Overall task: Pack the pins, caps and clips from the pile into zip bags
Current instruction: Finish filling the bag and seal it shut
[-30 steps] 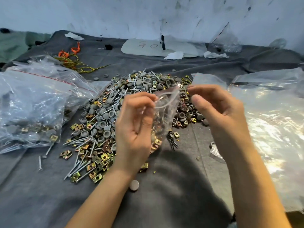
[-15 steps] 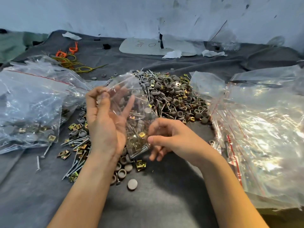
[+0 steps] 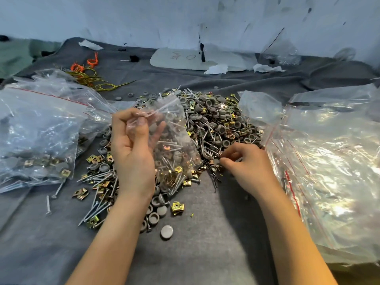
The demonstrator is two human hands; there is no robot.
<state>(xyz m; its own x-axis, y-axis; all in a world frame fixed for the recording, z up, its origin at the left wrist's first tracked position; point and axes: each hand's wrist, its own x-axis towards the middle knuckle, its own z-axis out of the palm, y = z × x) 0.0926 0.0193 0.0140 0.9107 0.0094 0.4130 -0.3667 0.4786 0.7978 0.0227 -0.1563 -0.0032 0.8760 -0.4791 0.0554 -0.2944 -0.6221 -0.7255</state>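
A pile [image 3: 216, 122] of grey caps, metal pins and gold clips covers the middle of the grey cloth. My left hand [image 3: 133, 153] holds a small clear zip bag [image 3: 172, 140] by its top, pinched between thumb and fingers; pins, caps and clips lie in its bottom. My right hand [image 3: 244, 163] rests at the pile's near right edge with fingers curled, pinching at small parts there; what it holds is hidden.
Filled zip bags [image 3: 39, 136] lie heaped at the left. A stack of empty clear bags [image 3: 324, 157] lies at the right. Loose caps [image 3: 166, 231] and pins are scattered near the front. Orange and yellow ties [image 3: 88, 73] and a white board [image 3: 185, 58] lie at the back.
My left hand lifted the bag up and to the left and now holds it alone. My right hand let go of the bag and moved down right to the pile's edge.
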